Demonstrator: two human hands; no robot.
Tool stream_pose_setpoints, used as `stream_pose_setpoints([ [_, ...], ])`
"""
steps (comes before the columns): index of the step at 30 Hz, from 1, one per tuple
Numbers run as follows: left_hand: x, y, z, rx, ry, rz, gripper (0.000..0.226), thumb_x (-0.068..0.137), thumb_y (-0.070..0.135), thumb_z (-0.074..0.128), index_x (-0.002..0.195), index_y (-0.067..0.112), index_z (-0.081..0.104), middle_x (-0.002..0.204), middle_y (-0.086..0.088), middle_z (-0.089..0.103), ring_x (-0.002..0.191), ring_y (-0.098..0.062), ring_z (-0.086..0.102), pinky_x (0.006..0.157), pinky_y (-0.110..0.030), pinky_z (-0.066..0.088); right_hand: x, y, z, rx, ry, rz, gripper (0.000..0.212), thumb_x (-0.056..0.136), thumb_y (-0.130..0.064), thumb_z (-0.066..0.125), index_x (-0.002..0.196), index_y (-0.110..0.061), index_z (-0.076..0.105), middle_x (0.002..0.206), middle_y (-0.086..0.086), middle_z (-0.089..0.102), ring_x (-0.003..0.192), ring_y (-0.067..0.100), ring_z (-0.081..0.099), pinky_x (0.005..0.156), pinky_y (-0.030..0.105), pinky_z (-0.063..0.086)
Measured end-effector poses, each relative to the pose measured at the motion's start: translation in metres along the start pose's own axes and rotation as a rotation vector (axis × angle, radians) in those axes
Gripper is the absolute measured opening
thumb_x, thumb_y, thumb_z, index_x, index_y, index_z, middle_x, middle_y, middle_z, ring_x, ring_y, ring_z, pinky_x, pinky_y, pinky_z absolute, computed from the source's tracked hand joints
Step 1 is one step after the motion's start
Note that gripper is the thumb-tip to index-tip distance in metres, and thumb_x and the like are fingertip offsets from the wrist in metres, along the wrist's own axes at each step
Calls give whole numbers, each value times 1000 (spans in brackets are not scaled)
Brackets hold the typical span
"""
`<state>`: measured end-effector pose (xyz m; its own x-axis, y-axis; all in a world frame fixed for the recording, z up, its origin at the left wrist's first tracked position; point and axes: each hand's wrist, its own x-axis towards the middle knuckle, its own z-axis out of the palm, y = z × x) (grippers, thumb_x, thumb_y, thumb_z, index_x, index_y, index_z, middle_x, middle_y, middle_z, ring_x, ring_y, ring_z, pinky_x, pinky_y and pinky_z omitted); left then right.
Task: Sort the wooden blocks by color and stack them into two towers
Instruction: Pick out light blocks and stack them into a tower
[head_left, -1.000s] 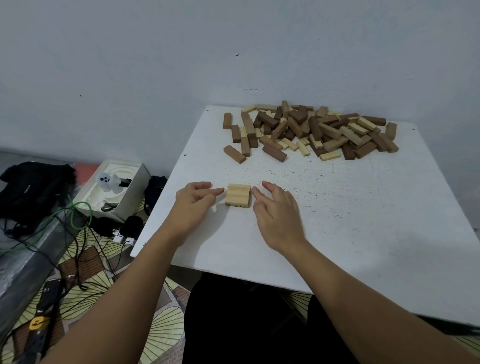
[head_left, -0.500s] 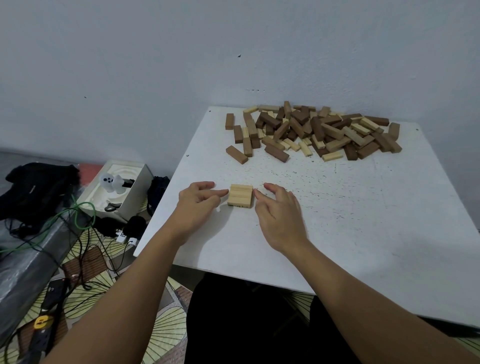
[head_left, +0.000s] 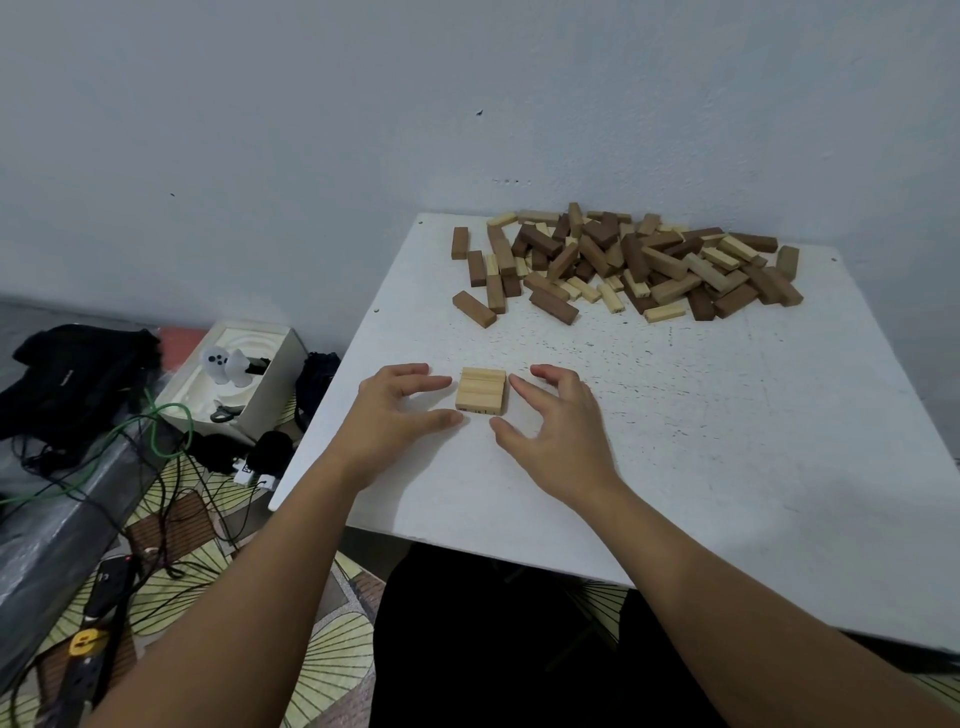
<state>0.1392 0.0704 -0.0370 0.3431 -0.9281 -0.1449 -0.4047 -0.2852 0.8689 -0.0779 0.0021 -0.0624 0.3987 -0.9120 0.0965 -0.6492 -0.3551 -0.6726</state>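
Pale wooden blocks (head_left: 481, 391) side by side on white table (head_left: 727, 441), left hand (head_left: 395, 415) and right hand (head_left: 558, 423) flanking, each grip loose, empty

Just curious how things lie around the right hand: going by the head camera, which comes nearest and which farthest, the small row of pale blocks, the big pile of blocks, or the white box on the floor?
1. Row of pale blocks: just left of the right hand, at its fingertips.
2. Pile of blocks: at the table's far side, by the wall.
3. White box: off the table, on the floor, far left.

Two hands (head_left: 400, 415), perhaps three aligned blocks (head_left: 481, 391).
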Motion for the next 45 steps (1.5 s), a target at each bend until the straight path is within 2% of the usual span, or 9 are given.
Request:
stream_pose_setpoints([
  [8, 1, 3, 6, -4, 82, 3, 41, 74, 47, 90, 113, 38, 78, 135, 20, 57, 129, -2, 49, 99, -23, 32, 3, 2, 4, -20, 24, 5, 60, 92, -54, 68, 146, -30, 56, 145, -8, 42, 138, 14, 35, 117, 36, 34],
  [15, 2, 2, 8, -26, 103, 5, 39, 76, 41, 90, 113, 34, 79, 135, 19, 57, 128, -1, 49, 93, -13, 32, 5, 1, 6, -42, 45, 0, 58, 94, -54, 66, 146, -30, 57, 143, -7, 44, 135, 15, 38, 115, 37, 37],
  [22, 1, 3, 8, -44, 95, -1, 41, 74, 42, 91, 113, 35, 80, 135, 19, 57, 127, 0, 49, 90, -11, 33, 5, 1, 6, -42, 46, -7, 56, 94, -53, 66, 145, -31, 58, 142, -5, 44, 135, 17, 37, 116, 39, 35],
  [33, 1, 4, 7, -32, 91, 1, 39, 76, 40, 91, 113, 35, 79, 135, 19, 58, 127, 0, 50, 91, -13, 33, 7, 2, 7, -77, 51, -20, 57, 94, -56, 64, 145, -32, 57, 142, -5, 45, 136, 17, 38, 117, 38, 33],
  [41, -1, 6, 7, -18, 78, -3, 40, 77, 40, 90, 115, 36, 79, 137, 18, 56, 128, -2, 48, 103, -25, 32, 6, 2, 7, -78, 53, -23, 56, 95, -55, 64, 146, -32, 57, 143, -6, 45, 136, 16, 37, 117, 37, 32],
  [45, -1, 4, 5, -23, 57, -3, 42, 78, 38, 90, 117, 39, 77, 136, 20, 56, 127, 1, 49, 105, -25, 34, 5, 0, 4, -67, 38, -19, 60, 94, -56, 65, 147, -31, 55, 144, -5, 44, 136, 16, 37, 117, 38, 33],
])
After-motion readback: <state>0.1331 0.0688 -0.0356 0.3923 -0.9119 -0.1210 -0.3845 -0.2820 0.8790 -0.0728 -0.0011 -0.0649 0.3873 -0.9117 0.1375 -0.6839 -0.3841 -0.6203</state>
